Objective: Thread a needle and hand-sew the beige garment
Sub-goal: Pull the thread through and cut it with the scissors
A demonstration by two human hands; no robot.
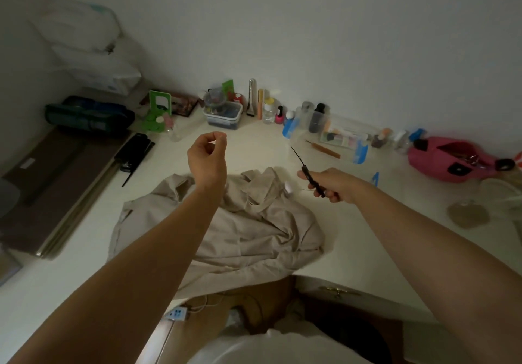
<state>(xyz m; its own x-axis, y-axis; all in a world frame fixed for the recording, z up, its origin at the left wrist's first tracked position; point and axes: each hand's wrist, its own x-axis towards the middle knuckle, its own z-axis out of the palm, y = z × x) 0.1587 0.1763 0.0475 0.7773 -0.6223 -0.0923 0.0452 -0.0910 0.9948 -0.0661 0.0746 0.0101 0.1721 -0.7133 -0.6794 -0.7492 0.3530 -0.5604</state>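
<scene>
The beige garment lies crumpled on the white table in front of me. My left hand is raised above its far edge, thumb and forefinger pinched together; whatever is between them is too thin to make out. My right hand grips small black scissors whose closed tip points up and to the left. A small white thread spool sits on the table beside the garment, just left of my right hand.
Bottles, nail polish and a clear box line the wall at the back. A pink bag lies at the right, a black comb and flat brown boards at the left. A wooden-handled tool lies beyond the scissors.
</scene>
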